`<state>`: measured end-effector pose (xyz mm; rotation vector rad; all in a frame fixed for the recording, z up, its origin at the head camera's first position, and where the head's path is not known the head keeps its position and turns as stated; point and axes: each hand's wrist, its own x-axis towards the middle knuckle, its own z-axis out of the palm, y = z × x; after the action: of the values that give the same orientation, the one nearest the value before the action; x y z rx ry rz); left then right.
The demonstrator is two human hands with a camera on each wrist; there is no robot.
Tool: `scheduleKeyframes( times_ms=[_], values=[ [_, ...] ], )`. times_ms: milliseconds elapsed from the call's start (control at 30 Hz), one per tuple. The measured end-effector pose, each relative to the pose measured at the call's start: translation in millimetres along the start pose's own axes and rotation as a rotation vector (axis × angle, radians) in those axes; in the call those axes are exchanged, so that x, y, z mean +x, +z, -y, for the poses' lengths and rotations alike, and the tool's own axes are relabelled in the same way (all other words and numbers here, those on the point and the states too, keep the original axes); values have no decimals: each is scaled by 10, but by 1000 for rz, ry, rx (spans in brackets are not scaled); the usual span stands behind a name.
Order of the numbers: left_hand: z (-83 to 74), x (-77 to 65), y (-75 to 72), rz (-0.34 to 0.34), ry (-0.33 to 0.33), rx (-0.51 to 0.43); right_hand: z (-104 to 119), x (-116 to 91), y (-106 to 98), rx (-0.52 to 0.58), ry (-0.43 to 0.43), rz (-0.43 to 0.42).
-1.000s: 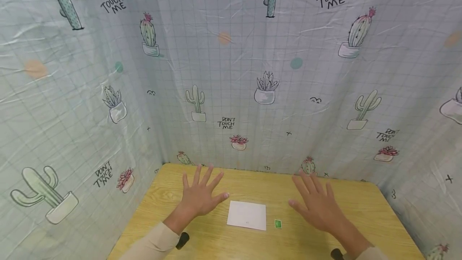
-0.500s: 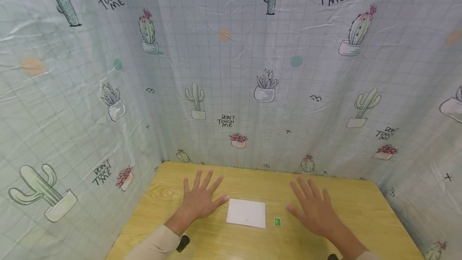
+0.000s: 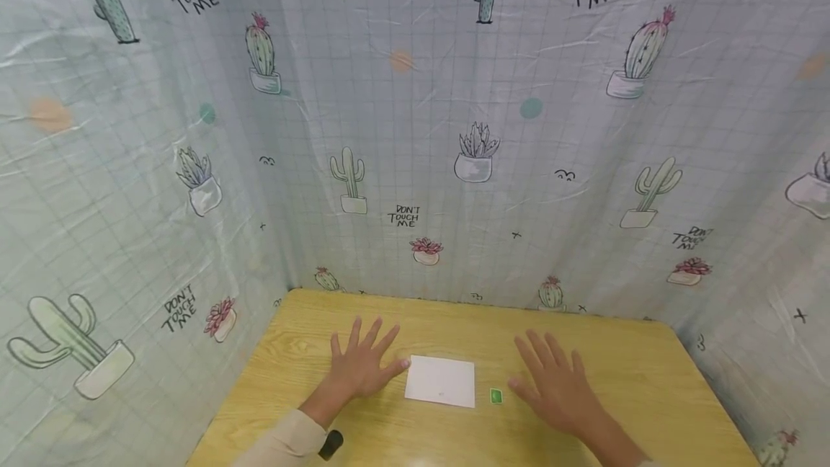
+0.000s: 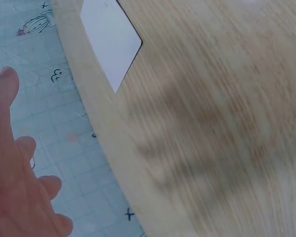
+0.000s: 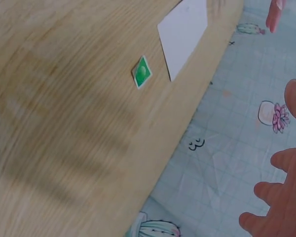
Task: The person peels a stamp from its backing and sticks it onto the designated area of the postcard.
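A white paper rectangle, perhaps an envelope or card, lies flat on the wooden table. Just right of it is a small green square with a pale border, stamp-like; in the right wrist view this green square bears a lighter round patch. My left hand hovers with fingers spread, its thumb by the paper's left edge in the head view. To the right of the green square, my right hand is also spread above the table. Both hands hold nothing. In the left wrist view, the left hand appears raised off the tabletop.
The yellowish wooden table ends at a curtain printed with cacti and lettering, which hangs along the back and both sides. A dark object sits at the left wrist by the beige sleeve.
Both hands have come down slightly toward the near side, and the right hand has shifted a little left. The head view has tilted slightly. The paper and green square stay in place.
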<state>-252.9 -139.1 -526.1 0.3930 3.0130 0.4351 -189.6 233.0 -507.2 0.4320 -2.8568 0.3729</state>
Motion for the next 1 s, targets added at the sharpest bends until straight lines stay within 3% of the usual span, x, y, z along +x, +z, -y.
scheduleKeyframes(
  times_ms=[200, 500, 800, 1000],
  values=[
    [4, 12, 103, 19, -11, -86, -6, -29, 174, 40, 11, 4],
    [1, 51, 252, 61, -29, -134, 28, -87, 286, 62, 129, 195],
    [40, 106, 448, 73, -25, -106, -12, -140, 504, 86, 86, 113],
    [58, 127, 519, 81, -7, -90, -5, -161, 550, 97, 104, 144]
  ],
)
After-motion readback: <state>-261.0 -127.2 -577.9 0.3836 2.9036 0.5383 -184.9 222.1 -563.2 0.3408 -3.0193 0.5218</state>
